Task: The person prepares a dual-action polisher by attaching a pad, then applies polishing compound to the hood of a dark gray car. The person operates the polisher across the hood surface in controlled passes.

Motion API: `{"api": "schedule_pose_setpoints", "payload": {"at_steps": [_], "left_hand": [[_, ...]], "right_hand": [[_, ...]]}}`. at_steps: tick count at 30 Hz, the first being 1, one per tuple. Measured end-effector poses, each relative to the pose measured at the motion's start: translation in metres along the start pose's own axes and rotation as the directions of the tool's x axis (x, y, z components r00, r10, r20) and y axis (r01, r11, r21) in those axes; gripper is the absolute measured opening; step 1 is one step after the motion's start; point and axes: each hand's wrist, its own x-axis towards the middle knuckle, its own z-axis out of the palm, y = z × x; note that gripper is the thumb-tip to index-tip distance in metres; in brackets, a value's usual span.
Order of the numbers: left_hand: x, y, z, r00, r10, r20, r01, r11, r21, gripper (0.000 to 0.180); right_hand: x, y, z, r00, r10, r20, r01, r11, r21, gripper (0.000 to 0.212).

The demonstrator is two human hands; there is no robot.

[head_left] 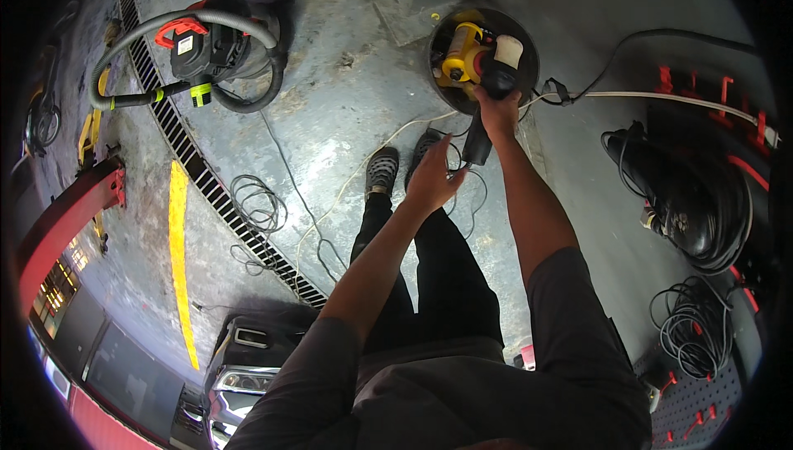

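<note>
My right hand (498, 113) is closed round a black power polisher (476, 142), its neck and head pointing away from me. A cream-coloured pad (509, 52) shows at the far end of its black head. The polisher's head overlaps a round dark bin (433, 47) on the floor. Inside the bin lies a yellow tool or bottle (462, 47) with a red part beside it. My left hand (433, 176) is close to the near end of the polisher's handle, fingers apart, beside its dark cord. Whether it touches the cord is hard to make out.
A black-and-red vacuum cleaner (208, 52) with a grey hose stands far left. A floor drain grate (183, 140) and loose cables (258, 204) lie left of my feet. A pale cord (652, 95) runs right, near hanging cable coils (695, 330). A car's front (248, 380) is near left.
</note>
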Motion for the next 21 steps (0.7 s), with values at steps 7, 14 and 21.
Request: {"api": "schedule_pose_setpoints", "payload": {"at_steps": [7,14,21], "left_hand": [[-0.098,-0.077,-0.011,0.940,-0.341,0.022,0.329,0.920,0.213,0.067],[-0.017,-0.009,-0.014,0.986,0.165,0.035,-0.168,0.978,0.120,0.063],[0.029,0.016,-0.012,0.918,0.383,0.107,-0.393,0.915,0.090,0.062]], "right_hand": [[0.007,0.013,0.009,1.000,-0.021,-0.013,0.021,1.000,0.018,0.099],[0.005,0.010,0.004,0.999,-0.030,-0.043,0.030,1.000,-0.002,0.099],[0.008,0.013,-0.002,0.997,-0.034,-0.074,0.037,0.999,0.040,0.100]]}}
